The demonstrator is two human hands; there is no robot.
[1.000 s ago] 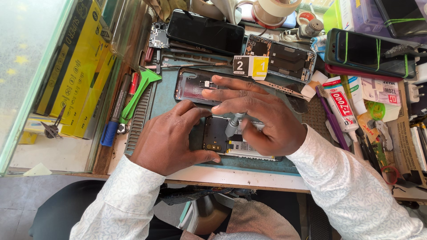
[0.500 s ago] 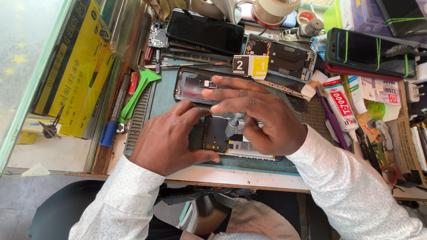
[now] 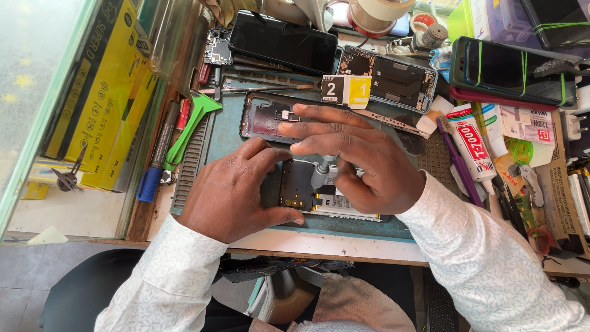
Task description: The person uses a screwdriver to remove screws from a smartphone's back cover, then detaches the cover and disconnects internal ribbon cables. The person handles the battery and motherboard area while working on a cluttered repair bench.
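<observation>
**Opened phone on the mat, driver upright in the R hand**

Nearest the bench edge, approx mat centre, lies the opened phone (image 3: 307,193), back off, dark inner plate and pale battery label showing. Left hand (image 3: 236,190) clamps it from 9 o'clock: thumb along the near edge, fingers curled over the far edge, closed firmly on the body. Right hand (image 3: 362,163) comes in from 3 o'clock; thumb and a finger pinch the grey screwdriver (image 3: 321,172) roughly upright w/ tip down on the plate, other three fingers splayed out flat toward 10 o'clock, holding nothing. Exact screw under the tip is hidden.

To do this well, imo: keep the driver vertical, light downward pressure, turn w/ fingertips only, and let the left hand stop the phone sliding on the mat.

Just beyond, at 12, a detached back cover (image 3: 261,117) lies partly under the splayed fingers. Green pry tool (image 3: 190,126) at 10. Farther out at 12: a second opened phone (image 3: 387,77), a white-and-yellow small box (image 3: 346,89), then a black phone screen (image 3: 283,40). Glue tube (image 3: 470,141) at 2.
</observation>
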